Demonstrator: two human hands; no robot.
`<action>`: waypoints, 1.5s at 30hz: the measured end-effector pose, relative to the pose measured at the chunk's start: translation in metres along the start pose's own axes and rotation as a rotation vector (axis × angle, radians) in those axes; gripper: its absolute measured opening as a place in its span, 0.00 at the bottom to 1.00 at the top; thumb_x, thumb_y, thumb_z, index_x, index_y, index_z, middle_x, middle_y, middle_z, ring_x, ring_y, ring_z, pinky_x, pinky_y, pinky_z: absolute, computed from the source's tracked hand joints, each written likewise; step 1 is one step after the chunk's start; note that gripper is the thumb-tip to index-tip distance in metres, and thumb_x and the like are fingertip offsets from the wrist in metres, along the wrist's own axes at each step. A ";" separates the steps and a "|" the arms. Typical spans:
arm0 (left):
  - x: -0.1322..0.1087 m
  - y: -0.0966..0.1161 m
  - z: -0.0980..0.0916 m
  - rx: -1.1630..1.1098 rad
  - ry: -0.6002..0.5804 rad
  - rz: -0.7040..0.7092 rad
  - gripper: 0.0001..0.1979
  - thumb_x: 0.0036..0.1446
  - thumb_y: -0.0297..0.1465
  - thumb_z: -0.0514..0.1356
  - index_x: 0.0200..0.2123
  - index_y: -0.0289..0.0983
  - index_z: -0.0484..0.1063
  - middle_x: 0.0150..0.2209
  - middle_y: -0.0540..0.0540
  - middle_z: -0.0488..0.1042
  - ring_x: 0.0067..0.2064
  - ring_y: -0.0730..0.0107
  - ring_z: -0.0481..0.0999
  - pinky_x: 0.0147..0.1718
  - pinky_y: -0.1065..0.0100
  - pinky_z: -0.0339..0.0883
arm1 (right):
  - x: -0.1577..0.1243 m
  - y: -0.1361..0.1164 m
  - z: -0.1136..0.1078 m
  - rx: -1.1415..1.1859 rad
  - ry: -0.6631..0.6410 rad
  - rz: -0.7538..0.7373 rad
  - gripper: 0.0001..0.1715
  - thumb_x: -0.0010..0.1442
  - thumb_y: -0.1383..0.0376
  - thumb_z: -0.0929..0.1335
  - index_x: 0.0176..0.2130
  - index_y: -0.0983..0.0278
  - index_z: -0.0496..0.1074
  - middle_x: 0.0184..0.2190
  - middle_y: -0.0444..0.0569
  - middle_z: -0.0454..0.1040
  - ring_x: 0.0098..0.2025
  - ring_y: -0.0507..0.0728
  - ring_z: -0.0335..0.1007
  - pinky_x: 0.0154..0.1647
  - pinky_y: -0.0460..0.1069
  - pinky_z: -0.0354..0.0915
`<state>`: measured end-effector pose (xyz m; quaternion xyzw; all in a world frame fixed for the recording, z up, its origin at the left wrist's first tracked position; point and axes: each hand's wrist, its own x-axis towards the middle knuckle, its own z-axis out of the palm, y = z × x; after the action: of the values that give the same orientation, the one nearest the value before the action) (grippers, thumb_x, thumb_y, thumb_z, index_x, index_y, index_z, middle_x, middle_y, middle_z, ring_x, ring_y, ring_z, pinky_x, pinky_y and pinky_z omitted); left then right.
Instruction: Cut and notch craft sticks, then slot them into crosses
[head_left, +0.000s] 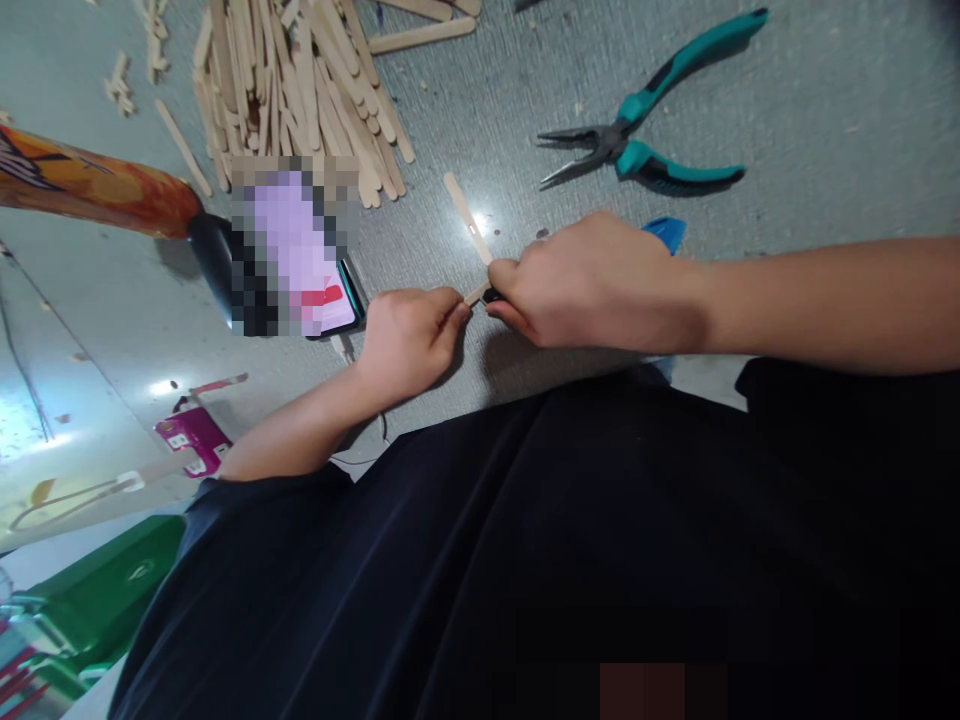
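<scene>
My left hand [412,335] is closed, pinching a short wooden craft stick [475,294] between thumb and fingers. Close against it, my right hand [570,285] is closed around a small dark tool [491,295] with a thin metal tip at the stick; my fingers hide most of it and I cannot tell its kind. Another craft stick [466,215] with a small slot in it lies just beyond my right fingertips, its near end meeting them. Beyond my right hand lie teal-handled long-nose pliers [616,138] with jaws apart.
A pile of craft sticks [300,90] lies at the back left, with small cut pieces [120,85] beside it. A phone [330,300] with a cable rests by my left hand, near an orange can [97,185] with a black cap. Something blue [666,233] shows behind my right wrist.
</scene>
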<state>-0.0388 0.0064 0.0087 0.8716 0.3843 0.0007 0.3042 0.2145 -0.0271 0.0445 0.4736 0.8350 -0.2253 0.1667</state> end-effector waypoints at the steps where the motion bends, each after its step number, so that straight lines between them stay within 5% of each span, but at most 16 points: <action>1: 0.000 0.000 0.000 0.001 0.000 0.000 0.20 0.77 0.40 0.56 0.31 0.42 0.75 0.25 0.45 0.73 0.29 0.61 0.71 0.35 0.57 0.56 | 0.000 0.000 -0.002 -0.001 -0.005 -0.004 0.33 0.88 0.50 0.58 0.65 0.68 0.80 0.41 0.69 0.87 0.44 0.82 0.90 0.34 0.59 0.59; 13: 0.002 0.002 -0.005 -0.046 -0.032 -0.076 0.20 0.76 0.42 0.58 0.32 0.41 0.77 0.24 0.46 0.74 0.28 0.61 0.71 0.34 0.58 0.58 | 0.003 0.010 0.003 0.084 0.014 0.027 0.32 0.86 0.45 0.61 0.62 0.63 0.81 0.45 0.66 0.89 0.44 0.75 0.86 0.45 0.61 0.66; 20: 0.001 0.000 -0.003 -0.283 0.039 -0.114 0.20 0.76 0.44 0.57 0.36 0.41 0.81 0.29 0.46 0.82 0.31 0.63 0.77 0.37 0.60 0.67 | 0.001 0.034 -0.004 0.211 0.193 0.103 0.39 0.86 0.40 0.60 0.64 0.67 0.80 0.46 0.69 0.88 0.44 0.74 0.82 0.39 0.57 0.52; 25: 0.001 0.005 -0.005 -0.409 0.057 -0.027 0.20 0.75 0.45 0.60 0.34 0.40 0.80 0.26 0.47 0.78 0.29 0.67 0.72 0.33 0.63 0.66 | -0.002 0.036 -0.007 0.468 0.258 -0.014 0.16 0.81 0.53 0.68 0.43 0.59 0.76 0.33 0.49 0.77 0.36 0.61 0.70 0.41 0.55 0.57; 28: 0.000 0.010 -0.011 -0.443 0.140 -0.027 0.21 0.74 0.48 0.63 0.33 0.41 0.80 0.25 0.49 0.75 0.28 0.68 0.69 0.32 0.62 0.64 | -0.003 0.038 -0.006 0.640 0.255 -0.131 0.23 0.78 0.55 0.71 0.32 0.57 0.64 0.26 0.41 0.65 0.33 0.56 0.60 0.39 0.54 0.57; 32: 0.003 0.015 -0.016 -0.573 0.318 -0.077 0.27 0.74 0.59 0.67 0.35 0.42 0.80 0.24 0.51 0.69 0.26 0.70 0.63 0.28 0.63 0.59 | -0.004 0.039 -0.004 0.819 0.328 -0.217 0.18 0.72 0.53 0.74 0.34 0.57 0.70 0.27 0.39 0.64 0.33 0.56 0.60 0.39 0.53 0.58; 35: 0.007 0.024 -0.009 -0.739 0.414 -0.065 0.36 0.62 0.72 0.72 0.44 0.44 0.82 0.34 0.45 0.82 0.32 0.67 0.76 0.31 0.62 0.70 | -0.005 0.030 0.001 0.999 0.472 -0.164 0.22 0.73 0.43 0.74 0.37 0.55 0.73 0.28 0.40 0.67 0.34 0.58 0.63 0.39 0.54 0.62; 37: 0.012 0.034 0.000 -0.814 0.397 -0.027 0.39 0.59 0.71 0.76 0.52 0.44 0.84 0.48 0.40 0.90 0.41 0.62 0.86 0.40 0.60 0.81 | -0.005 0.022 0.004 1.092 0.562 -0.129 0.27 0.70 0.37 0.74 0.39 0.55 0.73 0.27 0.41 0.67 0.34 0.59 0.65 0.37 0.55 0.63; 41: 0.023 0.054 0.019 -0.939 0.509 0.019 0.31 0.69 0.62 0.75 0.56 0.42 0.87 0.55 0.38 0.92 0.55 0.55 0.92 0.59 0.52 0.87 | -0.007 0.013 0.008 1.077 0.623 -0.097 0.26 0.70 0.39 0.76 0.36 0.54 0.70 0.26 0.41 0.68 0.34 0.61 0.66 0.38 0.57 0.66; 45: 0.033 0.057 0.028 -0.985 0.654 0.027 0.18 0.73 0.49 0.76 0.49 0.39 0.89 0.49 0.40 0.93 0.49 0.61 0.93 0.58 0.55 0.89 | -0.005 0.014 0.011 1.084 0.685 -0.062 0.27 0.70 0.38 0.76 0.37 0.54 0.71 0.27 0.43 0.70 0.37 0.62 0.70 0.39 0.56 0.68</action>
<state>0.0286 -0.0161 0.0082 0.5871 0.4016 0.4514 0.5387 0.2301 -0.0305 0.0342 0.5116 0.6216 -0.4561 -0.3794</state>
